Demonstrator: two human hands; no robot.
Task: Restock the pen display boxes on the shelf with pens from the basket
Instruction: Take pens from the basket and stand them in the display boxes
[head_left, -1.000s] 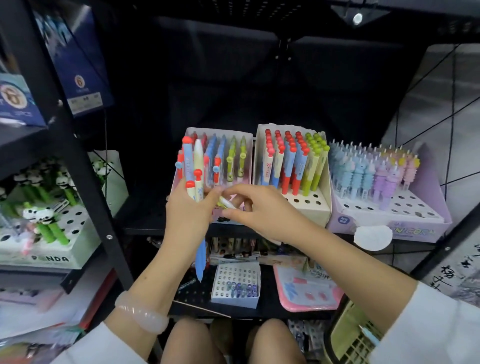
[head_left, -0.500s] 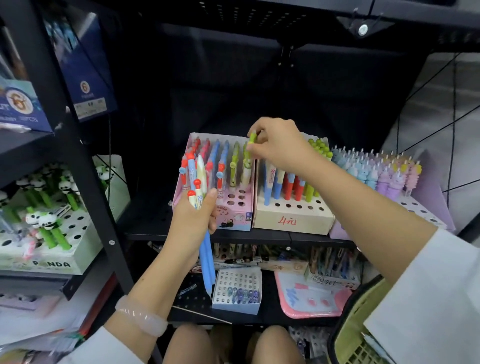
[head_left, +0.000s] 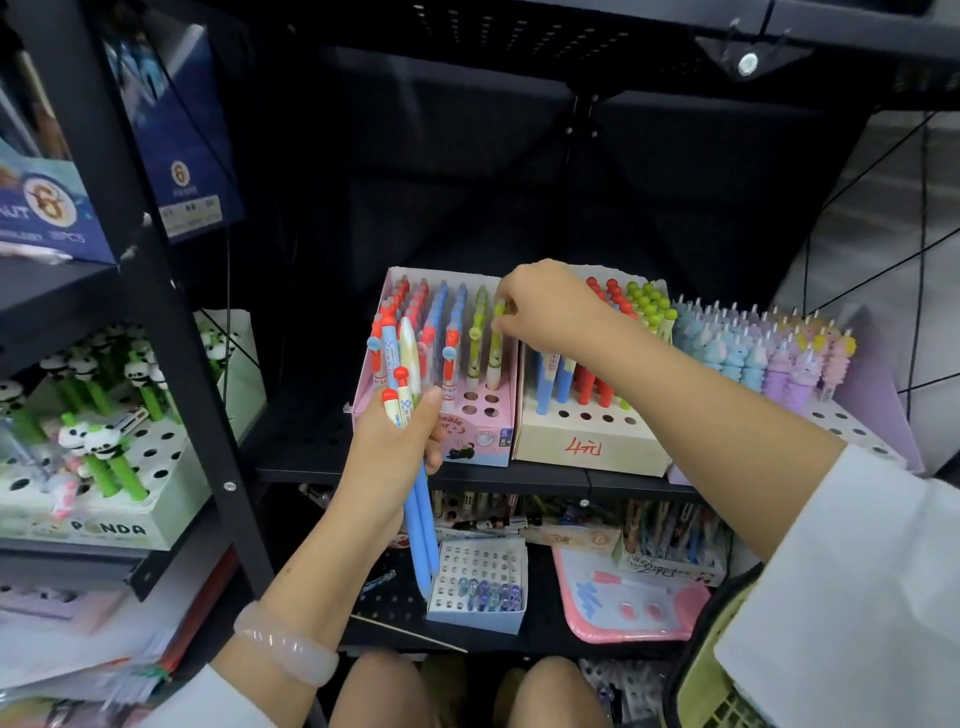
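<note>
The green pen (head_left: 497, 338) stands upright in the right-hand column of the pink display box (head_left: 480, 441), its top pinched between thumb and fingertips of the right hand (head_left: 550, 306). That box sits on the black shelf (head_left: 311, 457) and holds rows of red-capped, blue and green pens; its front shows a small cartoon and letters reading "able", the rest hidden. Just beside it on the right, touching, is a cream display box (head_left: 587, 447) with red handwriting on its front and blue, red and green pens in its holes. Further right a lilac box (head_left: 878, 395) carries pastel novelty pens. The right arm reaches in from the lower right in a white sleeve, wrist bent down over the pink box. The left hand (head_left: 389, 452), raised in front of the pink box, grips a bundle of pens (head_left: 402, 374), blue barrels hanging below the fist, caps up. On the left rack a white box marked "PANDA" (head_left: 109, 527) holds panda-topped green pens. A yellow-green basket (head_left: 722, 691) shows at the lower right
</note>
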